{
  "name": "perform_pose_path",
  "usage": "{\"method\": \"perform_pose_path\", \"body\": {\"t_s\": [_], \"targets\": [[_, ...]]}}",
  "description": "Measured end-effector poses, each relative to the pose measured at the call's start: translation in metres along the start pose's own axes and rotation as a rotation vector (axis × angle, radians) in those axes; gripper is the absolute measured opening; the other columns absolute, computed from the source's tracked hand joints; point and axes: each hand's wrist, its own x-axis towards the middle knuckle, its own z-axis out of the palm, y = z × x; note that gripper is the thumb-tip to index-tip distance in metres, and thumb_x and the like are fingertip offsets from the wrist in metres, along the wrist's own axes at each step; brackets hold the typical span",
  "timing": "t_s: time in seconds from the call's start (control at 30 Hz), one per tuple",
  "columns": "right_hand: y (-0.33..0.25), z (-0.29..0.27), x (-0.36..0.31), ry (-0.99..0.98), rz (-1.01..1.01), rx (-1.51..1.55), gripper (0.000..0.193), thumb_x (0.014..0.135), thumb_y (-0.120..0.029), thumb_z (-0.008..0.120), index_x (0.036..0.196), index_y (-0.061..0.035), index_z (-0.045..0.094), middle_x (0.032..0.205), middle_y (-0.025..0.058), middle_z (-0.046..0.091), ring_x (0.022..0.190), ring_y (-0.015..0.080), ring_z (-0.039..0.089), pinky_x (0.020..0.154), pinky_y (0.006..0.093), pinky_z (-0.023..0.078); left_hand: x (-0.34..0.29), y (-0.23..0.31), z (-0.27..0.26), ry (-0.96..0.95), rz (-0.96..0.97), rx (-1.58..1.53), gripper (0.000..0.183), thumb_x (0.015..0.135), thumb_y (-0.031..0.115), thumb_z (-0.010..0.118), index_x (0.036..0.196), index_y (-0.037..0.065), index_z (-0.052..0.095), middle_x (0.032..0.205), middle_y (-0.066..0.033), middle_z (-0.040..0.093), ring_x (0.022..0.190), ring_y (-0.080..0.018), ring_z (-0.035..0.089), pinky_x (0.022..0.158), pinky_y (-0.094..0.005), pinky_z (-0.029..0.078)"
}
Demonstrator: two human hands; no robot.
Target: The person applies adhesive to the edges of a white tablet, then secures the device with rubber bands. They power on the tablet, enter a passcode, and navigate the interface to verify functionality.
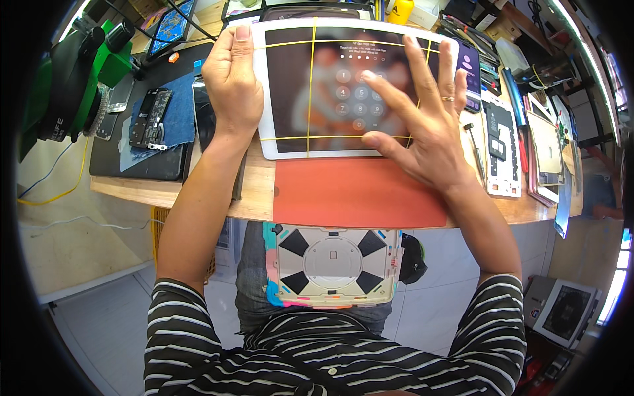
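A white tablet point(327, 99) is held up over the bench edge, with yellow rubber bands point(310, 92) stretched around it both ways. Its lit screen shows a number keypad over a blurred picture. My left hand point(232, 82) grips the tablet's left edge, thumb on the front and the other fingers mostly hidden behind. Over the right half of the screen, my right hand point(432, 129) has its fingers spread, the index fingertip at the keypad's top row. Below the tablet lies an orange-red mat point(360, 191). A pale tablet case point(333, 264) with a round disc rests on my lap.
A green microscope point(66, 86) stands at the left. Near it, a dark circuit part point(150, 119) lies on blue cloth point(179, 109). At the right are a phone point(469, 72), a white-framed tablet shell point(502, 145), a red-handled tool point(523, 152) and stacked panels point(547, 148).
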Motion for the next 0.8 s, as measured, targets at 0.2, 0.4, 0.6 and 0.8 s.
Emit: {"method": "perform_pose_path", "body": {"t_s": [0.2,0.4,0.6,0.8], "targets": [[0.0,-0.001,0.0,0.021,-0.03,-0.05,0.058,0.084,-0.062,0.068,0.129,-0.0261,0.069,0.163,0.0114,0.033,0.154,0.0413,0.01,0.117,0.0625,0.003,-0.001,0.005,0.002,0.008,-0.025,0.011,0.033,0.109,0.024,0.048,0.091,0.001,0.064,0.076,0.0039,0.059,0.071,-0.002,0.046,0.063,-0.0207,0.041],[0.006,-0.007,0.0,0.066,-0.021,0.019,0.053,0.088,-0.051,0.07,0.128,-0.0154,0.069,0.158,0.0165,0.04,0.153,0.0409,0.018,0.12,0.0549,0.009,-0.002,0.003,0.0,-0.014,0.005,0.047,0.033,0.109,0.024,0.048,0.088,0.002,0.062,0.073,0.0052,0.056,0.066,-0.0011,0.043,0.058,-0.0199,0.036],[0.044,-0.011,0.005,0.394,0.078,0.261,0.067,0.089,-0.024,0.073,0.146,-0.0008,0.044,0.151,0.0226,0.044,0.147,0.0394,0.032,0.118,0.0472,0.025,-0.001,0.007,0.001,-0.036,-0.008,-0.034,0.03,0.108,0.021,0.047,0.095,0.0,0.064,0.08,0.0017,0.062,0.071,-0.0016,0.049,0.063,-0.0199,0.041],[0.059,-0.009,0.002,0.273,0.62,1.344,0.051,0.095,-0.012,0.052,0.141,0.0078,0.045,0.13,0.0176,0.061,0.114,0.0225,0.062,0.101,0.0338,0.046,-0.001,0.001,-0.005,-0.027,-0.055,-0.091,0.031,0.096,0.01,0.039,0.104,-0.008,0.064,0.082,-0.0025,0.063,0.065,-0.0029,0.045,0.058,-0.021,0.037]]}}
